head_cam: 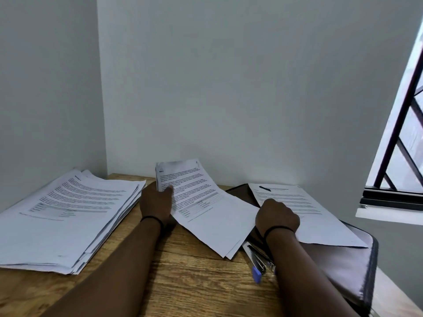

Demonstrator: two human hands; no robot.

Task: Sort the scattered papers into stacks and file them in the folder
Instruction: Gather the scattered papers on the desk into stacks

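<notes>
A thin set of printed papers lies tilted at the middle of the wooden desk, its far end curling up against the wall. My left hand pinches its left edge, thumb on top. My right hand rests with curled fingers on another printed sheet, which lies on the open grey-brown folder at the right. Whether this hand grips that sheet is unclear. A thick, uneven stack of papers sits at the left.
A stapler with a blue end lies between the middle papers and the folder, under my right forearm. Walls close in at the back and left. A barred window with a white sill is at the right.
</notes>
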